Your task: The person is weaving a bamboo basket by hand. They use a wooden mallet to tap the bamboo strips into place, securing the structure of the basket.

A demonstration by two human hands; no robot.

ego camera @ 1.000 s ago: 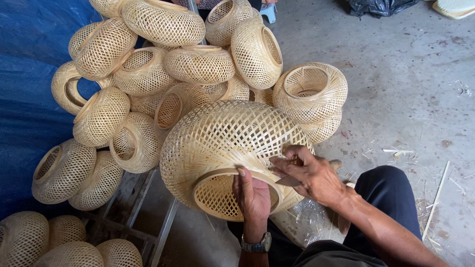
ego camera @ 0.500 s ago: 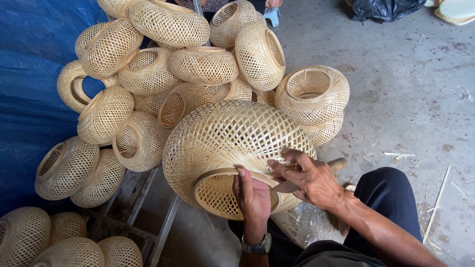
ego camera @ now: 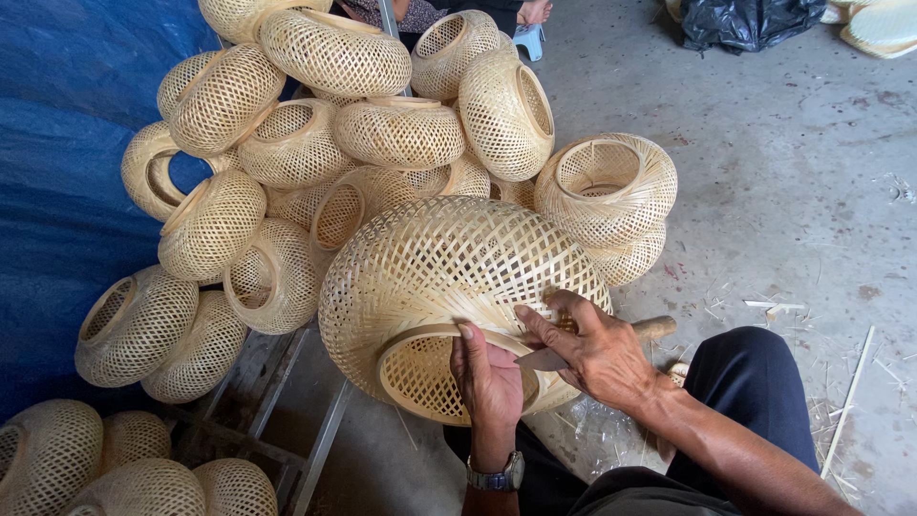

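A large round woven bamboo basket (ego camera: 449,277) rests tilted over my lap, its round opening facing me. My left hand (ego camera: 487,377), with a wristwatch, grips the rim of that opening, thumb on the outside. My right hand (ego camera: 597,354) lies on the weave just right of the rim and holds a knife (ego camera: 543,360). The blade points left at the rim beside my left hand. The knife's wooden handle (ego camera: 657,328) sticks out to the right behind the hand.
A pile of several similar smaller woven baskets (ego camera: 382,134) leans against a blue tarp (ego camera: 57,191) at the left and back. More baskets (ego camera: 124,459) sit at the lower left by a metal frame (ego camera: 320,449). Bamboo shavings (ego camera: 850,401) litter the concrete floor at the right.
My right hand has slid slightly down and left along the weave toward the rim, bringing the blade closer to my left hand. The big basket has barely turned.
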